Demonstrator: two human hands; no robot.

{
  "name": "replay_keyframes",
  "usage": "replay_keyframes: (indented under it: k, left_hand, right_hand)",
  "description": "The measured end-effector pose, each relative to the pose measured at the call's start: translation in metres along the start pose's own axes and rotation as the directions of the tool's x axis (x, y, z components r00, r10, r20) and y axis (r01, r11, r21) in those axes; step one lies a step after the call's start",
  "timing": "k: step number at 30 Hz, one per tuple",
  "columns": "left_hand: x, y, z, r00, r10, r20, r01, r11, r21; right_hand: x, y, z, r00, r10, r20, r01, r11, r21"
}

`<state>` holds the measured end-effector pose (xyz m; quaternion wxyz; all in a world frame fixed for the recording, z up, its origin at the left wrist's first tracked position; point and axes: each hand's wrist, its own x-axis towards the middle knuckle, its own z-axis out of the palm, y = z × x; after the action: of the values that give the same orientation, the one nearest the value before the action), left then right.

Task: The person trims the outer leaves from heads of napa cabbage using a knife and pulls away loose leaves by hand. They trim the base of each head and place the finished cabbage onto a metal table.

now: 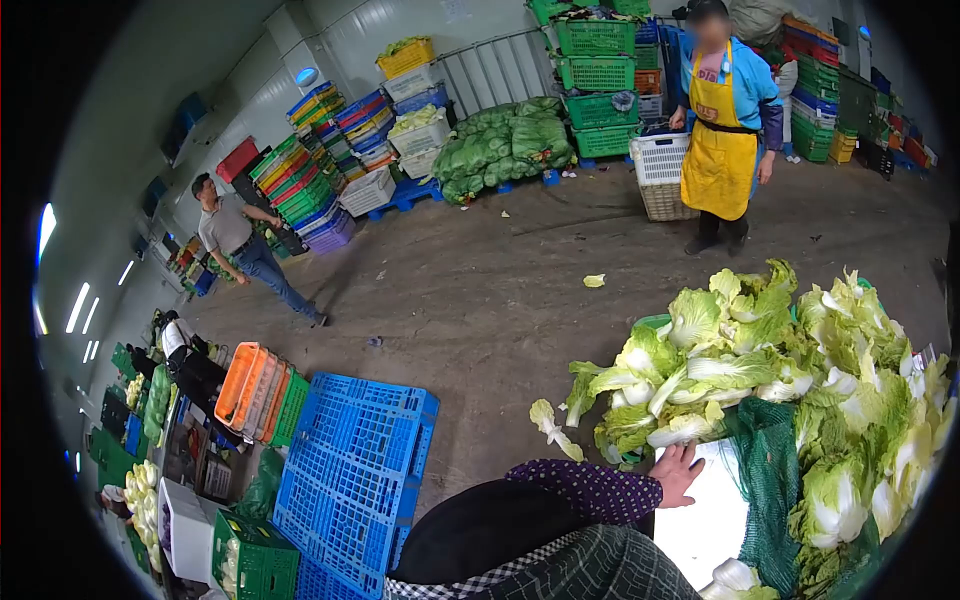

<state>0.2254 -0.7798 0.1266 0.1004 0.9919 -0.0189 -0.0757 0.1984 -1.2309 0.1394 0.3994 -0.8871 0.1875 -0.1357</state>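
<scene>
My left hand [678,474], in a dark polka-dot sleeve, lies with fingers spread on a bright white surface [705,530]. It seems to hold nothing. Beyond the fingertips rises a large heap of napa cabbages [725,372] and loose leaves. Dark green netting [768,475] drapes along the right side of the white surface. More napa cabbages [838,500] lie right of the netting. At the bottom edge, part of a pale cabbage [735,580] shows by the white surface. My right hand is out of sight.
A blue plastic pallet [350,465] stands left of me, beside orange crates [250,392]. Across the floor, a person in a yellow apron [725,150] stands by white crates [662,172]. Another person [240,235] walks at left. Stacked crates [597,75] and netted green sacks [505,145] line the wall.
</scene>
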Motion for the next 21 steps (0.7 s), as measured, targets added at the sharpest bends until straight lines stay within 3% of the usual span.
replay_keyframes:
  k: [2,4,6,7,8,11,13,14,15,17,21]
  left_hand:
    - [-0.003,0.001,-0.003,1.0,-0.006,0.0,0.006,1.0,0.023]
    - [-0.002,0.001,-0.002,1.0,-0.012,0.027,0.011,1.0,0.009]
    - [0.0,0.0,-0.005,0.998,-0.025,0.058,0.025,1.0,0.0]
    - [-0.001,0.0,-0.005,0.999,-0.026,0.026,0.027,0.999,-0.042]
    - [-0.003,0.002,-0.006,0.999,-0.029,0.013,0.03,0.998,-0.059]
    - [-0.006,0.004,-0.011,1.0,-0.029,0.0,0.029,0.996,-0.089]
    - [-0.005,0.001,-0.013,1.0,-0.026,0.009,0.027,0.998,-0.063]
    - [-0.006,0.002,-0.013,0.999,-0.032,0.002,0.032,0.998,-0.062]
    - [-0.005,0.002,-0.009,1.0,-0.031,-0.005,0.031,0.998,-0.063]
    - [-0.003,0.0,0.0,0.997,-0.022,-0.068,0.018,0.998,-0.067]
    - [-0.004,0.003,-0.001,0.998,-0.053,-0.038,0.05,0.995,-0.081]
  right_hand:
    - [0.005,-0.009,-0.008,0.998,-0.017,0.06,0.018,1.0,-0.013]
    - [0.01,-0.032,-0.022,0.963,-0.232,-0.136,0.228,0.973,-0.046]
    - [0.029,-0.05,-0.036,0.92,-0.21,-0.332,0.263,0.957,0.123]
    - [0.082,0.038,-0.054,0.877,-0.45,-0.169,0.34,0.828,-0.446]
    - [0.135,0.129,-0.072,0.758,-0.652,0.008,0.352,0.398,-0.847]
    - [0.185,0.249,-0.049,0.913,-0.407,-0.025,0.113,0.312,-0.943]
    - [0.191,0.281,-0.028,0.951,-0.308,-0.009,0.08,0.274,-0.958]
    - [0.191,0.29,-0.024,0.975,-0.224,0.0,0.07,0.307,-0.949]
    - [0.195,0.307,-0.02,0.941,-0.339,0.016,0.146,0.363,-0.92]
    - [0.193,0.31,-0.016,0.955,-0.296,-0.005,0.125,0.418,-0.9]
    - [0.128,0.137,-0.02,0.977,-0.115,-0.18,0.022,0.893,-0.449]
